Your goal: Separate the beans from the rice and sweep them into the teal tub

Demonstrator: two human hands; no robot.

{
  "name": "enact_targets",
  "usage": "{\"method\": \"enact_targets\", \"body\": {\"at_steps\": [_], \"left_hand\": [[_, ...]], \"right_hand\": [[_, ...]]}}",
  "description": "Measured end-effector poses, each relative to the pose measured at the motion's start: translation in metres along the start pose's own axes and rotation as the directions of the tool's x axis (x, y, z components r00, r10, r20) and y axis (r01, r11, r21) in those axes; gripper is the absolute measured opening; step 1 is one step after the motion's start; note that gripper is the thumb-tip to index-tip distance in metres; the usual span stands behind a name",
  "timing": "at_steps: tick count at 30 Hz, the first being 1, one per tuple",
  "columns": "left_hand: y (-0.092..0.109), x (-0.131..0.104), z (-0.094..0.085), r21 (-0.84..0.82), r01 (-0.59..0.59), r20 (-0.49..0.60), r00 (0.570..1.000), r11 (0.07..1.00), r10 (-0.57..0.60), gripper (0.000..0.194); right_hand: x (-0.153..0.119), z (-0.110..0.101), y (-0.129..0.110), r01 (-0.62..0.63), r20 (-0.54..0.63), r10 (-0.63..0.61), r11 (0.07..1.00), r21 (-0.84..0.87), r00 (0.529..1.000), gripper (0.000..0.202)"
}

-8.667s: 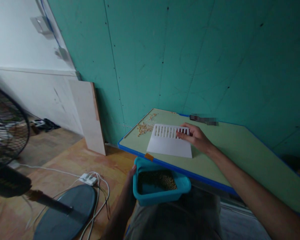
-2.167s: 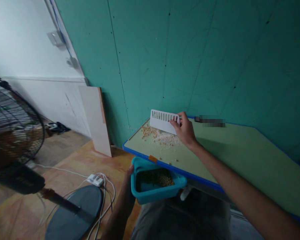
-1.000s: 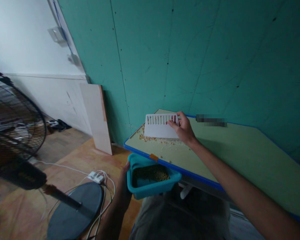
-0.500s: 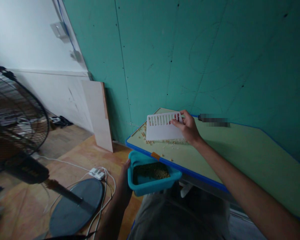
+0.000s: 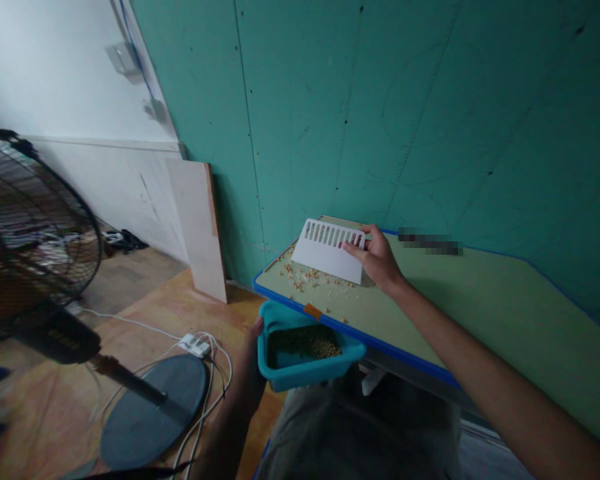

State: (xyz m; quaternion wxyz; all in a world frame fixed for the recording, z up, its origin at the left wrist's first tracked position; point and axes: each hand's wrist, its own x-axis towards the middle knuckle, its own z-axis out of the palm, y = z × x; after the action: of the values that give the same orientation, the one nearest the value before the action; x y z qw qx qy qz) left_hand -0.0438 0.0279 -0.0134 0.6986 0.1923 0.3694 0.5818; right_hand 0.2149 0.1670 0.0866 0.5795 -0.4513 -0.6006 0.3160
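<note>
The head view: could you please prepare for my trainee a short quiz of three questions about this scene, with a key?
1. True or false: the left hand holds the turquoise tub.
2. What does the right hand hold? (a) a spoon (b) a white slotted scraper (c) a cloth
3. Where do the loose grains outside the turquoise tub lie?

Key
1. True.
2. b.
3. On the table, along the lower edge of the white slotted scraper and scattered towards the near edge.

White scraper (image 5: 327, 256) in right grip (image 5: 379, 259), turquoise tub (image 5: 310, 376) in left grip (image 5: 253, 363)
</note>
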Motion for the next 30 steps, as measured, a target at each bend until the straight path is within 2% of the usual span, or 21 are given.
{"method": "enact_targets", "body": {"at_steps": [17,25,30], "left_hand": [[0.001,-0.004,0.006,0.013,-0.019,0.022,1.000,1.000,0.019,0.045],[0.003,-0.009,0.009,0.000,-0.020,0.048,0.999,1.000,0.020,0.050],[0.001,-0.006,0.006,0.019,-0.028,0.025,0.999,0.999,0.027,0.046]], "right_hand": [[-0.007,0.010,-0.002,-0.065,0.046,0.065,0.998,0.008,0.997,0.051],[-0.010,0.014,-0.005,-0.077,0.062,0.075,0.997,0.028,0.995,0.052],[-0.012,0.015,-0.008,-0.089,0.074,0.087,0.996,0.023,0.993,0.052]]}}
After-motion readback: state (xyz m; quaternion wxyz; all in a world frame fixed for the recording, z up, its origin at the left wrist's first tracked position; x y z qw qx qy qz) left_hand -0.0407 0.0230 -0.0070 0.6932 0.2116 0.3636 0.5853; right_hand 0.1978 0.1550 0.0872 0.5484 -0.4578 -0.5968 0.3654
